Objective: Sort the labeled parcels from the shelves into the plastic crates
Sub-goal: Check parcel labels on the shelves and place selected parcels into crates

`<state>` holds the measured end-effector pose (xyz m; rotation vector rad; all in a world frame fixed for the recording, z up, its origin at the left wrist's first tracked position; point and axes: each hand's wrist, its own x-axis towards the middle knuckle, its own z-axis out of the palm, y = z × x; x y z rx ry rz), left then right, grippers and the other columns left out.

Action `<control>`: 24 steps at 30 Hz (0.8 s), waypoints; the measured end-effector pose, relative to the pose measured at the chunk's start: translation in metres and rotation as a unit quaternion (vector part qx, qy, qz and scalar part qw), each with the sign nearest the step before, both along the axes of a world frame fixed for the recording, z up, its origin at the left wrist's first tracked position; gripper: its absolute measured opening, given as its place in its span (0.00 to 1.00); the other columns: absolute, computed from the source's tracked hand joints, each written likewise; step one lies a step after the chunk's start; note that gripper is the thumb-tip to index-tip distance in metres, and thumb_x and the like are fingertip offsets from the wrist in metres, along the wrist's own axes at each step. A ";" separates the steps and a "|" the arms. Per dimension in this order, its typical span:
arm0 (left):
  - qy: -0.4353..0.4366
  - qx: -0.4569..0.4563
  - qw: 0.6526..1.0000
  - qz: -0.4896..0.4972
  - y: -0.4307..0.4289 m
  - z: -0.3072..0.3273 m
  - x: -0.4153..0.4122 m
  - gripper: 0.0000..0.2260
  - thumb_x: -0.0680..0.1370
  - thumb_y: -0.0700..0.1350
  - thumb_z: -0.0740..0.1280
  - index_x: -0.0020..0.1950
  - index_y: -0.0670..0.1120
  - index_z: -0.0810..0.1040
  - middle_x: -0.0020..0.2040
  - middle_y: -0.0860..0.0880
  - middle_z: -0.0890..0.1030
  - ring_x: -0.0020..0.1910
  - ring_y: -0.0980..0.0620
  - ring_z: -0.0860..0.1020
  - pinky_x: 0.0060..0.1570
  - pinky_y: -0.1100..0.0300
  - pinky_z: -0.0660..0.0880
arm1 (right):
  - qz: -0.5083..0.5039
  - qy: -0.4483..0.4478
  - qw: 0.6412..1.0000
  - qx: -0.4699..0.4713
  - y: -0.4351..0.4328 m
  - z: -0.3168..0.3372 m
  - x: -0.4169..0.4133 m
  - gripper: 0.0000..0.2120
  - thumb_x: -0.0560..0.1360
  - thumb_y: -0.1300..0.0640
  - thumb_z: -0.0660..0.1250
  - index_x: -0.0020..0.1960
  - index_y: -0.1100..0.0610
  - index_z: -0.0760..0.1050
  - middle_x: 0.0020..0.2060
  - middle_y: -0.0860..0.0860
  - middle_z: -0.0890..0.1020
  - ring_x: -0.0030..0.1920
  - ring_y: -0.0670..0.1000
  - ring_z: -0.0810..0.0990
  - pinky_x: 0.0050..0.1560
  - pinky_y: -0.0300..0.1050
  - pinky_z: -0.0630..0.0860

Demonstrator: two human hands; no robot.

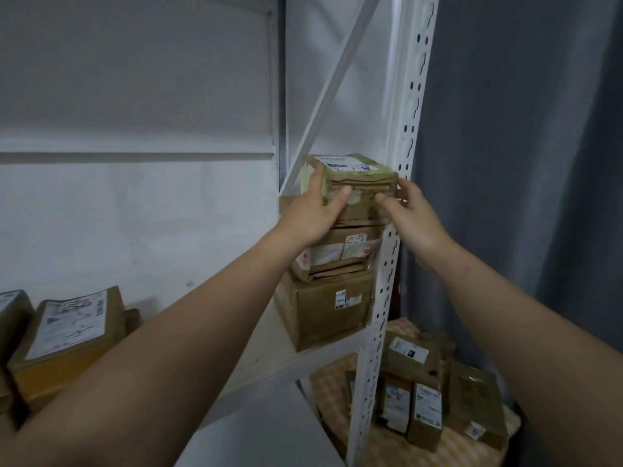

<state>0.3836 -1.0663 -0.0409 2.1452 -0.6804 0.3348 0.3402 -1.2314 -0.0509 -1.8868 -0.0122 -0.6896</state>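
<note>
A stack of three brown cardboard parcels stands at the right end of the white shelf. The top parcel carries a white label with blue handwriting. My left hand grips its left front corner, thumb on the front face and fingers round the side. On the right, my right hand holds its right front edge beside the shelf post. Under it lie a taped middle parcel and a larger bottom parcel.
The perforated white shelf post stands right next to the stack, and a diagonal brace runs behind it. More labeled parcels lie at the shelf's left. Several parcels sit on a checked surface lower right. A grey curtain hangs right.
</note>
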 end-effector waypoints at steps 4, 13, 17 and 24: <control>0.009 -0.094 0.996 0.001 -0.007 -0.006 -0.003 0.28 0.80 0.62 0.54 0.78 0.55 0.52 0.72 0.46 0.71 0.68 0.46 0.71 0.68 0.52 0.67 | 0.043 0.001 0.998 0.047 -0.003 0.001 0.009 0.25 0.74 0.42 0.66 0.69 0.46 0.67 0.66 0.48 0.71 0.62 0.46 0.74 0.60 0.42 0.73; -0.003 -0.353 0.935 -0.004 -0.002 -0.013 -0.029 0.14 0.81 0.53 0.58 0.63 0.48 0.62 0.51 0.54 0.75 0.50 0.60 0.78 0.50 0.61 0.78 | 0.053 -0.106 0.984 0.133 0.011 0.005 -0.014 0.09 0.80 0.50 0.61 0.51 0.55 0.66 0.42 0.46 0.77 0.39 0.35 0.78 0.41 0.31 0.75; -0.004 -0.385 0.923 -0.007 0.009 -0.018 -0.035 0.18 0.81 0.53 0.60 0.70 0.50 0.67 0.61 0.47 0.74 0.54 0.58 0.79 0.46 0.68 0.78 | 0.088 -0.124 0.981 0.121 0.021 -0.002 -0.027 0.09 0.80 0.55 0.62 0.56 0.58 0.66 0.48 0.51 0.78 0.40 0.35 0.80 0.36 0.29 0.74; -0.007 -0.396 0.916 -0.067 0.024 -0.022 -0.052 0.12 0.80 0.56 0.60 0.64 0.60 0.68 0.63 0.49 0.74 0.59 0.55 0.78 0.53 0.59 0.78 | 0.117 -0.133 0.977 0.121 0.036 -0.006 -0.038 0.07 0.79 0.47 0.61 0.55 0.36 0.70 0.60 0.50 0.77 0.56 0.45 0.79 0.53 0.42 0.77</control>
